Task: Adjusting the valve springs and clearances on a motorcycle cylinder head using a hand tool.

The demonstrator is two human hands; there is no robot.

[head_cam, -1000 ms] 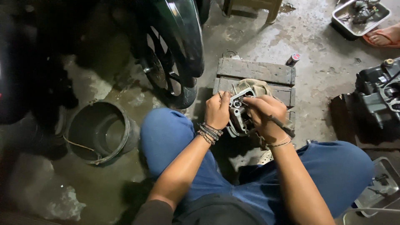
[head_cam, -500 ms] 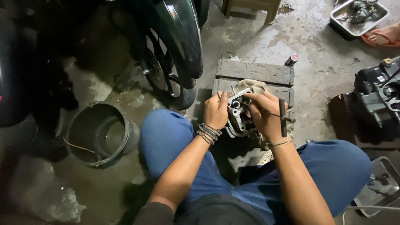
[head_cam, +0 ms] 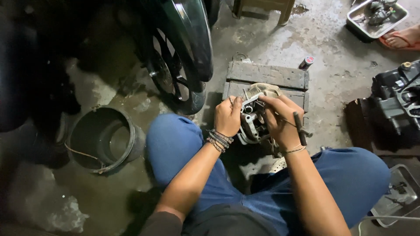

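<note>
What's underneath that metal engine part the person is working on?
The engine part rests on a weathered wooden block on the concrete floor; both hands and the part hide the block's near side.

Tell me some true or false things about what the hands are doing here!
1. Both hands are on a metal engine part. True.
2. The right hand holds a dark-handled tool. True.
3. The engine part rests on a glass table. False: it sits on wooden boards on the floor.
4. The left hand has a bare wrist. False: it wears bracelets.
5. The bucket is by the right knee. False: it is on the left.
</note>
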